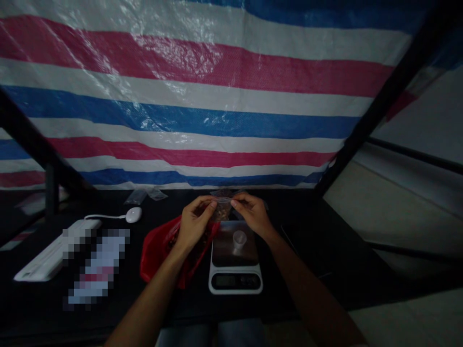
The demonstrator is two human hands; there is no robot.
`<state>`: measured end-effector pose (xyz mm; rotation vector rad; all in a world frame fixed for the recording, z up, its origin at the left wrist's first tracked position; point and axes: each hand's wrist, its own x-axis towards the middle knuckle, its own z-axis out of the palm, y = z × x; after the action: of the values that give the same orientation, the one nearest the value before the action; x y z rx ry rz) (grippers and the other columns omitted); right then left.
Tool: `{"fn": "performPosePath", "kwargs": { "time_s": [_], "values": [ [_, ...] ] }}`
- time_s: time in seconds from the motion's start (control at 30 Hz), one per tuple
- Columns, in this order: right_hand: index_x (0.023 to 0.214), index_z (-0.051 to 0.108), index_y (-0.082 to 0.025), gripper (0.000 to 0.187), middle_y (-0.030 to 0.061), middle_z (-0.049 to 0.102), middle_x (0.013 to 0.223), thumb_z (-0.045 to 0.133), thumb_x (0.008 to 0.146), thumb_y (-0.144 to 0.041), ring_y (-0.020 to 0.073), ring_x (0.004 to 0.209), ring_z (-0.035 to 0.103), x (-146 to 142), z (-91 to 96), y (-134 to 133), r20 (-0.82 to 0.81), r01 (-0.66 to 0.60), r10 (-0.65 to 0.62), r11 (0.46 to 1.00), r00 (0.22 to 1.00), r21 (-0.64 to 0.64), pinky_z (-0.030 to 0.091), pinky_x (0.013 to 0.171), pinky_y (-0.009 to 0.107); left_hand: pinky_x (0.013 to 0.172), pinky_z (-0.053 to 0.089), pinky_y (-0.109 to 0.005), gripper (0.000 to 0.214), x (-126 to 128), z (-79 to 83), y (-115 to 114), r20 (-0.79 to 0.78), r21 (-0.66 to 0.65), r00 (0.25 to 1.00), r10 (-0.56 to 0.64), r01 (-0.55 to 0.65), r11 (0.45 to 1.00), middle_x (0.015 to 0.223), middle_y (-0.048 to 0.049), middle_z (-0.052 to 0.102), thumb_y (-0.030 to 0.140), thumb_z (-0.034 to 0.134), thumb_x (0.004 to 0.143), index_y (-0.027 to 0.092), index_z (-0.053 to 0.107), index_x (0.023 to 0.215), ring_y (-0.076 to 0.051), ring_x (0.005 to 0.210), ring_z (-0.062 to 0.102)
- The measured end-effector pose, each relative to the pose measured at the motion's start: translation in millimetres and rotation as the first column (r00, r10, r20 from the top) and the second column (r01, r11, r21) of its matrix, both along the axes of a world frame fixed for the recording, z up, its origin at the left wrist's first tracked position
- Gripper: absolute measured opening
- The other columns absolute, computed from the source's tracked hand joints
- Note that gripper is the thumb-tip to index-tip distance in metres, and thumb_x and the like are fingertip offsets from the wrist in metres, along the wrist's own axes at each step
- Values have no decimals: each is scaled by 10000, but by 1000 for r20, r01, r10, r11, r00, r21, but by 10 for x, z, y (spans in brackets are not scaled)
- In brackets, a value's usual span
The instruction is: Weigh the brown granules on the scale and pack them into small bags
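Between my two hands, above the far edge of a kitchen scale (235, 279), hangs a small clear zip bag (223, 210) with brownish bits in it. My left hand (197, 219) pinches its top left corner; my right hand (252, 212) pinches the top right corner. On the scale's metal plate stands a small clear plastic cup (239, 239). A red plastic bag (154, 253) lies open left of the scale, partly behind my left wrist, with dark small pieces inside. The scale's display is too dark to read.
At the left lie a long white device (47, 260), a white round piece on a cable (133, 215) and a blurred packet (104, 260). Clear bags (136, 196) lie at the table's back. Striped sheeting (217, 125) and black frame bars (365, 120) rise behind.
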<state>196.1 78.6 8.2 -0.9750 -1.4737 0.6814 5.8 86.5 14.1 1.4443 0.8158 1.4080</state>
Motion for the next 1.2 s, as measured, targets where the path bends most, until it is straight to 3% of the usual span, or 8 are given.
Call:
{"fn": "performPosePath", "kwargs": {
  "time_s": [0.23, 0.57, 0.8, 0.93, 1.1, 1.2],
  "values": [
    [857, 691, -214, 186, 30, 679, 862, 653, 901, -390, 171, 766, 604, -4, 42, -47, 112, -83, 81, 996, 990, 16, 470, 697, 297, 680, 533, -251, 393, -51, 32, -15, 26, -113, 999, -29, 31, 993, 795, -37, 746, 512, 815, 743, 143, 756, 864, -156, 704, 662],
    [838, 671, -212, 104, 25, 689, 858, 619, 897, -279, 168, 782, 613, -44, 133, -116, 174, 15, -31, 996, 984, 93, 434, 677, 292, 773, 547, -273, 356, -45, 41, -28, 15, -171, 999, -43, 45, 984, 857, -50, 788, 480, 827, 743, 153, 789, 879, -173, 769, 696],
    [809, 675, -212, 111, 28, 679, 848, 662, 896, -279, 169, 805, 639, -136, 152, -172, 148, -71, 54, 991, 988, 114, 497, 759, 304, 716, 530, -262, 305, 49, 68, -127, -90, -75, 994, -65, 58, 995, 819, -53, 770, 439, 769, 796, 140, 767, 856, -173, 740, 677],
    [818, 686, -204, 94, 35, 692, 861, 668, 897, -251, 171, 826, 645, -85, 200, -197, 189, -69, 41, 987, 981, 144, 500, 795, 313, 709, 513, -253, 261, 49, 128, -183, -162, -11, 986, -23, 21, 1000, 821, -45, 749, 400, 718, 843, 142, 745, 862, -166, 745, 659],
    [833, 695, -206, 94, 30, 703, 871, 655, 902, -255, 169, 815, 640, 10, 235, -191, 226, -72, 52, 994, 973, 83, 498, 782, 312, 643, 502, -248, 292, -19, 155, -152, -152, -51, 988, 31, -40, 998, 767, -27, 719, 435, 706, 842, 145, 721, 872, -160, 675, 633],
    [815, 696, -212, 115, 24, 705, 855, 670, 889, -296, 168, 783, 627, 26, 218, -170, 227, -32, 22, 999, 974, 43, 488, 747, 307, 700, 519, -274, 274, -52, 159, -104, -219, 23, 969, 117, -115, 993, 820, -41, 732, 425, 687, 855, 155, 726, 882, -185, 739, 657]
  ]
}}
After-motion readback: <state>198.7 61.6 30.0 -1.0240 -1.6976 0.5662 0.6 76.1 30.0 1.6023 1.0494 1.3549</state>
